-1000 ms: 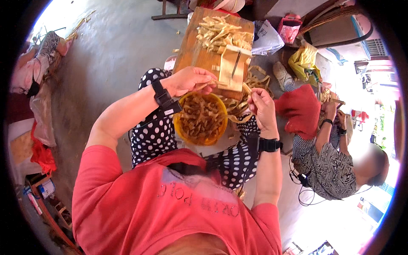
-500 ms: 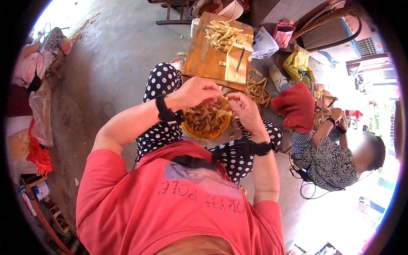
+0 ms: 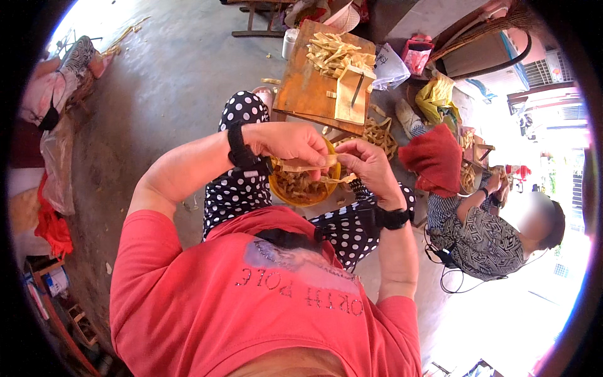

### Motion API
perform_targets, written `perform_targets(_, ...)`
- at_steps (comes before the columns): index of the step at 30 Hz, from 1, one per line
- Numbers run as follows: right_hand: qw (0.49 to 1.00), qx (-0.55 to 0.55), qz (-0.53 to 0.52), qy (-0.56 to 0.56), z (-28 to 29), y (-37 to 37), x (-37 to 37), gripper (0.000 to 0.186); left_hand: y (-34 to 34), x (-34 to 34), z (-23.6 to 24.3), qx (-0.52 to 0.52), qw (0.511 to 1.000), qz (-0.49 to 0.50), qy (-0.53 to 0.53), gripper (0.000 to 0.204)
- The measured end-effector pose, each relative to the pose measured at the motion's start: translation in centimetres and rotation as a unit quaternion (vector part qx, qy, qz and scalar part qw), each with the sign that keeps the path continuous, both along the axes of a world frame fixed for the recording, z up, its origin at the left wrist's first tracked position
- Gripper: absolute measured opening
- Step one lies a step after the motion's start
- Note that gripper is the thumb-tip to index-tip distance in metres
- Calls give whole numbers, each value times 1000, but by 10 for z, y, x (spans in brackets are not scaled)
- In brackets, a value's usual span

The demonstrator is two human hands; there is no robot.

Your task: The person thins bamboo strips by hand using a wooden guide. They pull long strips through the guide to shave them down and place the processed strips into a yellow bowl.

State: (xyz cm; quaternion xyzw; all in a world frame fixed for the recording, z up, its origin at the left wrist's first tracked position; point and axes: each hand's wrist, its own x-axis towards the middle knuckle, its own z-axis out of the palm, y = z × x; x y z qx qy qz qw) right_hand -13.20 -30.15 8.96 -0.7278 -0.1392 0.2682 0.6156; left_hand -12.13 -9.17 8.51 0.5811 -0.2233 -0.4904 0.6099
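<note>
Above a yellow basin [image 3: 281, 190] between my knees, my left hand [image 3: 292, 143] and my right hand [image 3: 369, 168] are close together, fingers pinched. A pale tan strip [image 3: 300, 164], flat and slightly limp, runs under my left fingers toward my right fingertips. Another curled end [image 3: 342, 180] hangs below my right hand; whether it belongs to the same strip I cannot tell. Brownish curled pieces [image 3: 298, 183] fill the basin. Beyond it, a low wooden table [image 3: 298, 94] carries a heap of pale strips [image 3: 336, 53] and a small board [image 3: 347, 107] with a dark blade-like piece on it.
More strips [image 3: 380, 135] lie on the floor right of the table. A co-worker [image 3: 477, 239] sits at the right, hands at another small stand, beside a red cloth [image 3: 432, 160]. A yellow bag [image 3: 438, 100] and a white bag [image 3: 391, 66] stand near the table. Another person's legs [image 3: 78, 60] show far left.
My left hand has turned and lowered slightly, and a longer length of pale strip now shows between my hands. The co-worker's hands have shifted a little.
</note>
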Motion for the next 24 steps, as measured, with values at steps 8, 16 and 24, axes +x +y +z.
perform_targets(8, 918, 170, -198, 300, -34, 14, -28, 30, -24, -27, -17, -183, 916, 322, 151, 16)
perform_targets(16, 817, 310, -30, 486, -57, 3, -28, 53, -32, -33, -27, 43, 798, 247, -548, 24)
perform_targets(24, 818, 308, -308, 375, -49, 23, -20, 30, -41, -46, -31, 131, 765, 276, -567, 37)
